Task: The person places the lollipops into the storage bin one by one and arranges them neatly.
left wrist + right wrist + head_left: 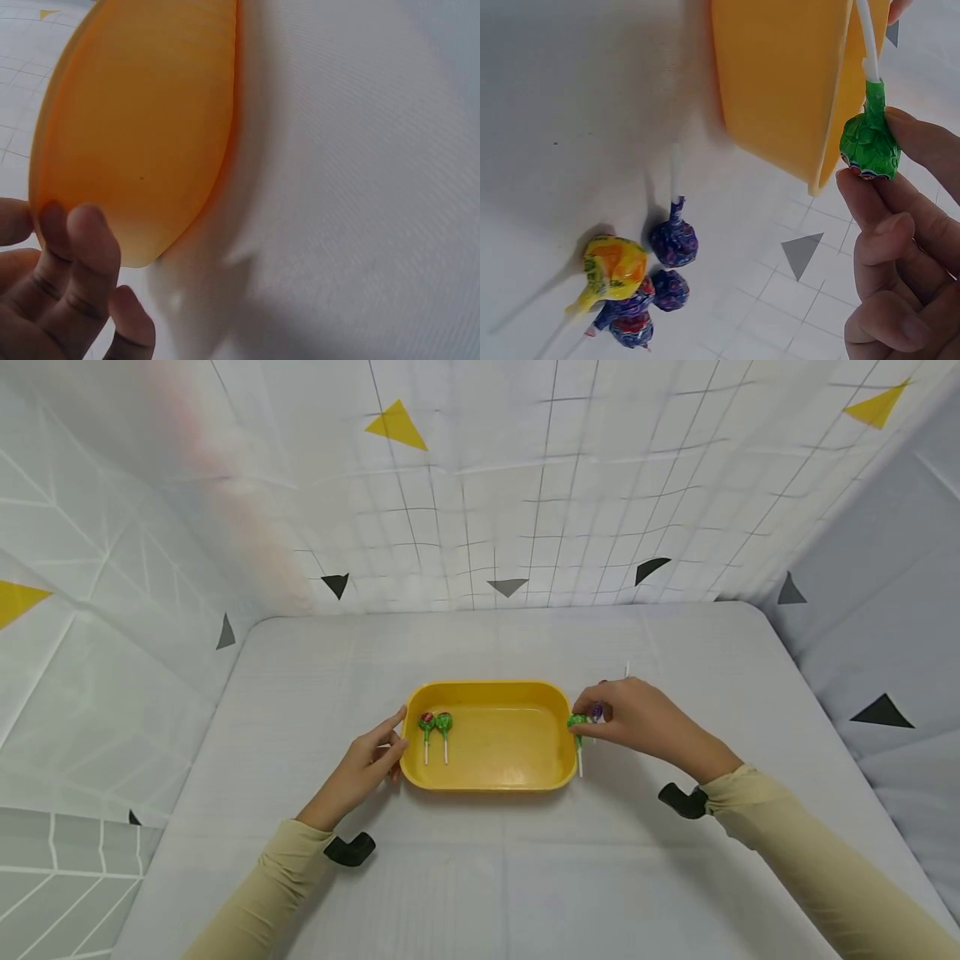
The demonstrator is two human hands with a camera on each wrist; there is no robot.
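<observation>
Our counter (502, 877) bore a yellow tray (510, 747). Our left hand (367, 758), fingers relaxed, touched the tray's left end; our right hand (637, 714), the nearer one, pinched a green-wrapped lollipop (870, 148) between thumb and fingertips at the tray's right rim, its long axis running near to far, like the two lollipops (444, 722) inside the tray's left end.

A pale table (495, 877) bears a yellow tray (495, 777) and wrapped lollipops (619, 266).

head: purple lollipop (597, 713) part-hidden | left wrist: tray (142, 127) cut off
</observation>
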